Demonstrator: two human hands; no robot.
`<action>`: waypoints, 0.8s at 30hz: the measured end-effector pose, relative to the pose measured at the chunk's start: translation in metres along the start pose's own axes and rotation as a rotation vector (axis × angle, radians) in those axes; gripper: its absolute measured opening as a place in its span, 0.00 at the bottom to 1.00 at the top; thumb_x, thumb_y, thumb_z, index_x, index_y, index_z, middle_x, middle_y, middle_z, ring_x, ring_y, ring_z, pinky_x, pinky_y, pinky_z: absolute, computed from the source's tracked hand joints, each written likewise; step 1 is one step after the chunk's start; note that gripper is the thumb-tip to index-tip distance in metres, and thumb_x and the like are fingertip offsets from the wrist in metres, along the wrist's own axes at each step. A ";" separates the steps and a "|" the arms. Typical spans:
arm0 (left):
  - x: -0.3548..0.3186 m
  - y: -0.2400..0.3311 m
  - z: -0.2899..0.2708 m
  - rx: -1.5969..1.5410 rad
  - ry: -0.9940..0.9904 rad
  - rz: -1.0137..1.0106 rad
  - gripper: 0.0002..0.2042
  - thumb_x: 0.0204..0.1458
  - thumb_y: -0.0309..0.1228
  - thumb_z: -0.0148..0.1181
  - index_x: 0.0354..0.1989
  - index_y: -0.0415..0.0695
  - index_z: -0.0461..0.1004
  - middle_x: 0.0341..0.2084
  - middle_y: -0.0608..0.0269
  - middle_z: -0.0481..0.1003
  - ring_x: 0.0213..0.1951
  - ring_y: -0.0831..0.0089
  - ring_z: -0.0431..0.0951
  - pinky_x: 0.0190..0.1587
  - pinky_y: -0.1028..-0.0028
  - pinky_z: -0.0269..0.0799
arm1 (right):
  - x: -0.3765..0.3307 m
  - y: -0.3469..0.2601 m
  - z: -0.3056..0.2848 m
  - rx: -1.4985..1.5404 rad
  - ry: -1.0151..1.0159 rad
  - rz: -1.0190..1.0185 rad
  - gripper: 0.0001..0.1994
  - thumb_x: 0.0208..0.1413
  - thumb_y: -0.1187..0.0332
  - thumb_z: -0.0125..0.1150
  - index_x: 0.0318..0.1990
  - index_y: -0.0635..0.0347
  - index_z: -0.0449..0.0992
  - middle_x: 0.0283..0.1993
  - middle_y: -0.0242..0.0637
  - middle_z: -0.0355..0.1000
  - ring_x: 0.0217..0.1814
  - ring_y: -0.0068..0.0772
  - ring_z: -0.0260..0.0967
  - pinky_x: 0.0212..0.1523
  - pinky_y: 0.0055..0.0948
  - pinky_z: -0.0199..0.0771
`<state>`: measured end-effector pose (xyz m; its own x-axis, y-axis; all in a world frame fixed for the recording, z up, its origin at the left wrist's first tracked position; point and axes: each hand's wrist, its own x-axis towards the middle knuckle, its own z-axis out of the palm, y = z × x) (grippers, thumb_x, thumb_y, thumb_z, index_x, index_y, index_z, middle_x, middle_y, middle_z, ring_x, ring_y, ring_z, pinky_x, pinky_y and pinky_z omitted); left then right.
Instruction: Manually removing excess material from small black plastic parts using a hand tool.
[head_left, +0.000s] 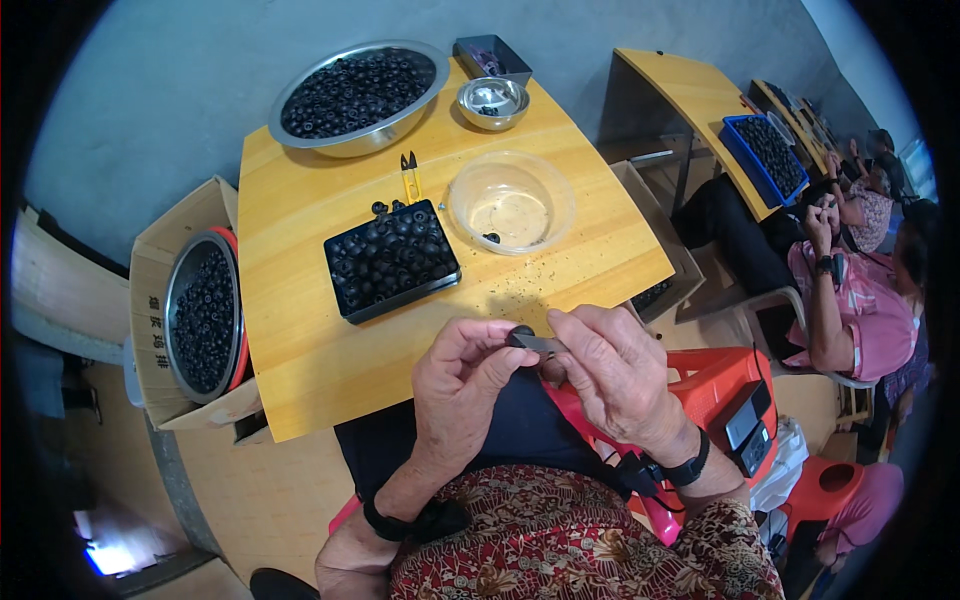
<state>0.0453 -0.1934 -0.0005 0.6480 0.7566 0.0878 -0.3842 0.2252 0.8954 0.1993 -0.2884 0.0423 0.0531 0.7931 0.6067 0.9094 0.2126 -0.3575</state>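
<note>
My left hand (458, 392) pinches a small round black part (520, 335) between thumb and fingertips, above the table's near edge. My right hand (618, 378) is closed on a small flat metal blade (542, 344), its tip against the black part; the fingers hide its other end. Just beyond my hands stands a dark rectangular tray (408, 303) heaped with similar black parts. To its right is a clear plastic bowl (562, 200) with a black piece inside. Yellow-handled thread snips (411, 180) lie behind the tray, near a few loose black parts (380, 208).
A large metal basin (355, 143) of black parts, a small metal bowl (492, 118) and a dark box (512, 66) stand at the table's back. At left, a cardboard box (150, 330) holds another basin. People sit at right near a blue tray (768, 190) and orange stool (720, 385).
</note>
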 end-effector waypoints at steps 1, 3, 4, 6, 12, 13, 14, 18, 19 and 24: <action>-0.001 0.000 0.000 0.001 0.000 -0.002 0.09 0.57 0.19 0.60 0.45 0.35 0.72 0.38 0.61 0.77 0.41 0.76 0.79 0.48 0.78 0.75 | -0.001 0.000 0.000 -0.061 -0.004 -0.049 0.19 0.48 0.74 0.67 0.49 0.68 0.76 0.40 0.45 0.72 0.36 0.40 0.73 0.32 0.33 0.75; -0.001 0.000 0.002 0.106 0.019 0.026 0.10 0.57 0.19 0.60 0.46 0.35 0.72 0.37 0.63 0.76 0.41 0.78 0.78 0.47 0.79 0.74 | -0.002 0.003 0.002 -0.085 0.004 -0.062 0.20 0.47 0.74 0.68 0.50 0.68 0.76 0.40 0.44 0.72 0.34 0.39 0.72 0.31 0.32 0.74; -0.001 0.000 0.003 0.106 0.017 0.025 0.10 0.57 0.19 0.60 0.46 0.35 0.72 0.37 0.63 0.76 0.41 0.78 0.78 0.47 0.79 0.74 | -0.003 0.004 0.002 -0.106 0.011 -0.077 0.21 0.46 0.74 0.68 0.50 0.67 0.76 0.40 0.43 0.72 0.33 0.37 0.71 0.30 0.31 0.73; -0.001 -0.002 0.004 0.092 0.002 0.046 0.10 0.57 0.20 0.61 0.46 0.35 0.72 0.38 0.64 0.76 0.41 0.79 0.77 0.47 0.80 0.73 | -0.003 0.004 0.003 -0.115 0.008 -0.080 0.21 0.46 0.74 0.68 0.50 0.67 0.76 0.40 0.43 0.72 0.32 0.36 0.70 0.29 0.31 0.73; -0.002 -0.003 0.007 0.147 0.029 0.044 0.10 0.57 0.21 0.61 0.46 0.35 0.72 0.37 0.64 0.76 0.41 0.79 0.76 0.47 0.80 0.73 | -0.005 0.008 0.005 -0.145 0.015 -0.098 0.22 0.44 0.74 0.67 0.51 0.67 0.76 0.40 0.42 0.73 0.30 0.35 0.69 0.27 0.30 0.72; -0.002 -0.004 0.007 0.147 0.027 0.043 0.10 0.57 0.21 0.61 0.46 0.35 0.72 0.37 0.64 0.76 0.41 0.79 0.76 0.47 0.80 0.73 | -0.005 0.009 0.006 -0.148 0.017 -0.101 0.22 0.44 0.75 0.67 0.51 0.67 0.76 0.40 0.42 0.73 0.30 0.35 0.69 0.27 0.30 0.72; -0.002 -0.005 0.008 0.146 0.042 0.054 0.10 0.57 0.21 0.62 0.46 0.35 0.72 0.37 0.64 0.76 0.41 0.79 0.76 0.46 0.79 0.72 | -0.005 0.009 0.006 -0.148 0.018 -0.100 0.22 0.44 0.75 0.67 0.51 0.67 0.76 0.40 0.42 0.73 0.30 0.35 0.69 0.27 0.30 0.72; -0.004 -0.011 0.005 0.301 0.066 0.154 0.10 0.56 0.22 0.62 0.46 0.35 0.72 0.37 0.63 0.76 0.40 0.78 0.76 0.45 0.79 0.72 | -0.005 0.010 0.007 -0.114 0.028 -0.104 0.22 0.44 0.75 0.66 0.50 0.68 0.76 0.39 0.43 0.73 0.30 0.36 0.70 0.27 0.31 0.72; -0.004 -0.012 0.006 0.302 0.065 0.154 0.10 0.56 0.22 0.62 0.46 0.35 0.72 0.37 0.63 0.76 0.40 0.78 0.76 0.45 0.79 0.72 | -0.005 0.010 0.007 -0.098 0.034 -0.104 0.21 0.44 0.75 0.66 0.50 0.68 0.76 0.38 0.44 0.73 0.30 0.38 0.70 0.28 0.32 0.73; -0.008 -0.006 0.014 0.315 0.028 0.411 0.10 0.56 0.20 0.62 0.44 0.34 0.72 0.38 0.61 0.75 0.39 0.76 0.77 0.44 0.77 0.74 | -0.012 0.032 0.020 -0.052 0.005 0.055 0.16 0.49 0.79 0.63 0.48 0.67 0.76 0.37 0.47 0.73 0.31 0.44 0.72 0.30 0.35 0.74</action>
<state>0.0513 -0.2097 -0.0002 0.4659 0.7607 0.4520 -0.3839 -0.2865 0.8778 0.2197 -0.2796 0.0088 0.1051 0.7998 0.5910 0.9251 0.1394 -0.3532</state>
